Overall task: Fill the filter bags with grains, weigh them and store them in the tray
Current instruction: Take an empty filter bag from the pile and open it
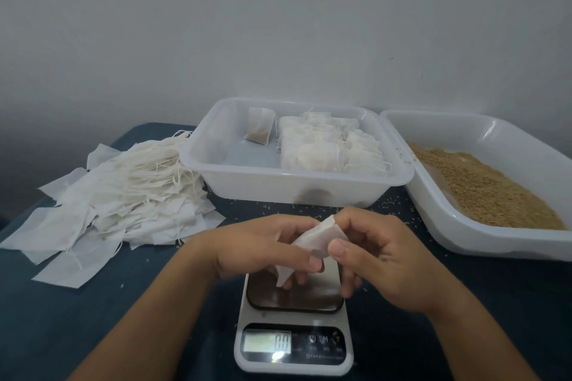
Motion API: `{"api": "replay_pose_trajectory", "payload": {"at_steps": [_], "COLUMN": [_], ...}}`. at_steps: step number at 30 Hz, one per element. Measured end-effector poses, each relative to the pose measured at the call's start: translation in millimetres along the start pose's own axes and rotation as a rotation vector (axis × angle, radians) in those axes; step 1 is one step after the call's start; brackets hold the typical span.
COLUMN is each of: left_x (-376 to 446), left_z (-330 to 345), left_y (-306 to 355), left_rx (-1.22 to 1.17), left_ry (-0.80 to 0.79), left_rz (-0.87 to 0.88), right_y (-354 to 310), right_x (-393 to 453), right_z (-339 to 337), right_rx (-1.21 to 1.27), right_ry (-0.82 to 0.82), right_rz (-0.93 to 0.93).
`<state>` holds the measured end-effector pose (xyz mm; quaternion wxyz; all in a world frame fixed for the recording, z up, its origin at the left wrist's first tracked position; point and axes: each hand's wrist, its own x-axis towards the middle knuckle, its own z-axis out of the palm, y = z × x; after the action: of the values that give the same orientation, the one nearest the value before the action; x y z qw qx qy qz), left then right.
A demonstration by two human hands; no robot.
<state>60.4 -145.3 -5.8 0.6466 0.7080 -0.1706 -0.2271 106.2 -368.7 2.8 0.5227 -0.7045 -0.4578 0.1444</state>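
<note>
My left hand (263, 247) and my right hand (380, 247) both pinch one white filter bag (320, 240) above the steel plate of the digital scale (294, 331). The bag looks flat, and its lower corner hangs below my left fingers. The scale's display reads zero. Behind my hands stands a white storage tray (235, 176) holding several filled bags (328, 145). A second white tray (458, 241) at the right holds brown grains (483, 189). A heap of flat filter bags (117, 195) with strings lies at the left.
Everything sits on a dark blue table (77, 318). Loose grains are scattered on the table in front of the storage tray. A pale wall rises right behind the trays.
</note>
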Motion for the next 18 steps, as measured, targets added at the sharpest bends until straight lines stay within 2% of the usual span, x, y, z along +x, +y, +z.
{"api": "replay_pose_trajectory", "payload": {"at_steps": [5, 7, 18], "left_x": [1.0, 1.3, -0.5], "left_z": [-1.6, -1.5, 1.6], "left_y": [2.2, 0.7, 3.3], "left_rx": [0.063, 0.033, -0.032], "left_ry": [0.001, 0.049, 0.011], "left_rz": [0.046, 0.006, 0.023], "right_y": [1.5, 2.9, 1.2], "right_x": [3.2, 3.1, 2.9], "right_z": [2.2, 4.1, 9.0], "right_rx": [-0.050, -0.061, -0.070], "right_ry": [-0.064, -0.054, -0.085], "right_rz": [0.035, 0.068, 0.149]}}
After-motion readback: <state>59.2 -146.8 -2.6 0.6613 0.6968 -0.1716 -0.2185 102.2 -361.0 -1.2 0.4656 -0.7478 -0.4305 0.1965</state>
